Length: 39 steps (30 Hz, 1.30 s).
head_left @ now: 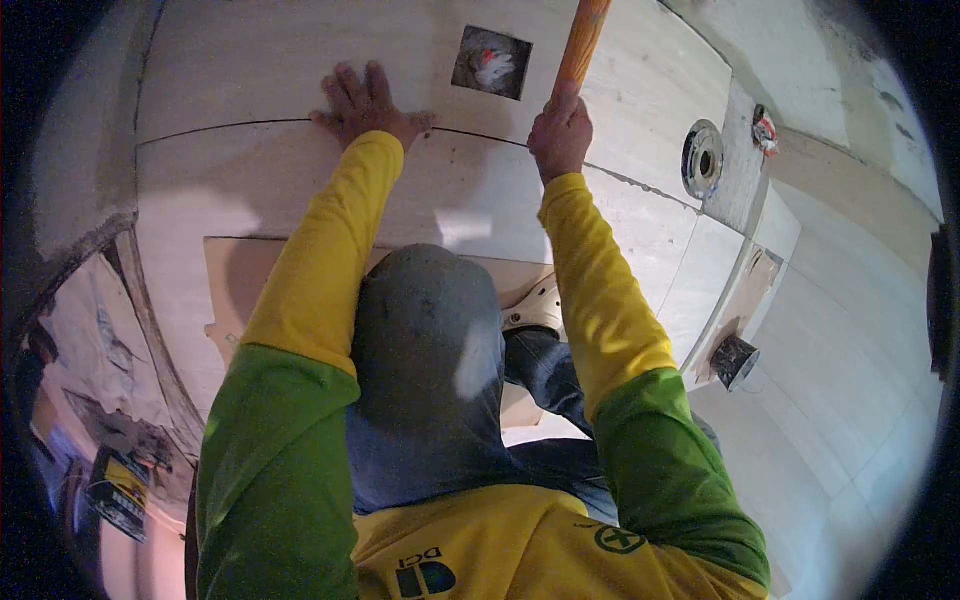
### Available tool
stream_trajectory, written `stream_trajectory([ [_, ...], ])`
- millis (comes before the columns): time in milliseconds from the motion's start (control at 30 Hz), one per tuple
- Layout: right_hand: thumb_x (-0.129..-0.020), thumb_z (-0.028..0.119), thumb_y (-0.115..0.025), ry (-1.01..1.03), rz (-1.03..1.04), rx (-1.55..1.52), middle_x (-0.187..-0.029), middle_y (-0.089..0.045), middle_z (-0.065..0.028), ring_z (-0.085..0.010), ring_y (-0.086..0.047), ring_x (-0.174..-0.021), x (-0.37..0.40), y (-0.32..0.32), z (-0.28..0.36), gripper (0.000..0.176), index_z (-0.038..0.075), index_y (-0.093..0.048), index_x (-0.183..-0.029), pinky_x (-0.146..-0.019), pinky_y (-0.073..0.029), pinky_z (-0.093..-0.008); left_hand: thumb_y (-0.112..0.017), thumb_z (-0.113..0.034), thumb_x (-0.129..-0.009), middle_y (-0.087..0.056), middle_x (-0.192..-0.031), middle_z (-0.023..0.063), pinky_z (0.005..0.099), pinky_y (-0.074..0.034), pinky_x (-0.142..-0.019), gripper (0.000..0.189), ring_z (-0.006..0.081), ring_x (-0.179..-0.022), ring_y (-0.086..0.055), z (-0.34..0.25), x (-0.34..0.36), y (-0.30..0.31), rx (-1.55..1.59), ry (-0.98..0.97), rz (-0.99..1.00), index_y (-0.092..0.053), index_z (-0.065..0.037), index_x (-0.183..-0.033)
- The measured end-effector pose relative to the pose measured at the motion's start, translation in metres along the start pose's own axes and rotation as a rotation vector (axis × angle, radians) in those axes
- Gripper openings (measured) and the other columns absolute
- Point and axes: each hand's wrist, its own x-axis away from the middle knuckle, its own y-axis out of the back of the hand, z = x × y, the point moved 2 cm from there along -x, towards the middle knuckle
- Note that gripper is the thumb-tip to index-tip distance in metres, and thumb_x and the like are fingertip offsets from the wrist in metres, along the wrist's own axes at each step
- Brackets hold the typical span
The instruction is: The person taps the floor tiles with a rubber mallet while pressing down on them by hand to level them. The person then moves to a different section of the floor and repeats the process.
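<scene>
My left hand [368,108] lies flat with its fingers spread on the pale floor tiles [230,75], across a dark joint between two of them. To its right, my right hand [562,132] is wrapped round an orange-brown wooden handle [583,45], which runs up out of the top of the view; its far end is not visible. Between and above the hands, a square cutout [491,63] in a tile shows white and red material inside.
A round metal drain fitting [703,160] is set at the right, near a crumpled red-and-white wrapper [765,132]. Lower right is a dark cylindrical cup [734,362]. Cardboard [240,270] lies under my knee. A black-and-yellow package [122,492] is at lower left.
</scene>
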Motion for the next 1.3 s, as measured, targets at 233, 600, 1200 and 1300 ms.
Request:
stream_trajectory([
  [233,-0.094,0.069,-0.039,-0.220,0.124,-0.330,-0.052,-0.045,-0.0026,-0.0143,-0.045,-0.038,0.001,0.013,0.047,0.066,0.008,-0.050,-0.074,-0.035,-0.038,-0.0303,-0.064,-0.077,-0.068,0.000,-0.163,0.0179,0.0733,-0.009,-0.109,0.117,0.0389,-0.149,0.004,-0.003,0.001,0.008,-0.021,0.019,0.038,-0.015,-0.018,-0.156],
  [600,-0.097,0.049,-0.053,0.343,-0.116,-0.162,-0.058,-0.051,-0.0050,-0.0187,-0.049,-0.038,-0.118,-0.029,0.034,0.045,0.006,-0.052,-0.083,-0.035,-0.041,-0.0319,-0.061,-0.081,-0.067,-0.002,-0.163,0.0173,0.0734,-0.011,-0.108,0.118,0.0397,-0.149,0.002,-0.003,0.001,0.010,-0.047,0.019,0.047,-0.014,-0.020,-0.157],
  [1200,-0.097,0.063,-0.039,0.258,-0.169,-0.060,-0.054,-0.047,-0.0052,-0.0203,-0.052,-0.039,-0.079,-0.015,0.028,0.062,0.006,-0.050,-0.077,-0.036,-0.041,-0.0370,-0.060,-0.081,-0.068,0.003,-0.163,0.0171,0.0739,-0.006,-0.108,0.120,0.0398,-0.149,0.007,-0.003,0.000,0.009,-0.022,0.020,0.081,-0.010,-0.019,-0.157],
  [1300,-0.098,0.062,-0.035,-0.235,0.218,-0.033,-0.049,-0.043,-0.0041,-0.0188,-0.048,-0.037,-0.052,0.008,0.035,0.063,0.005,-0.048,-0.076,-0.035,-0.040,-0.0349,-0.060,-0.081,-0.067,0.003,-0.163,0.0170,0.0740,-0.007,-0.108,0.121,0.0394,-0.149,0.007,-0.002,0.000,0.006,-0.023,0.012,0.079,-0.009,-0.019,-0.157],
])
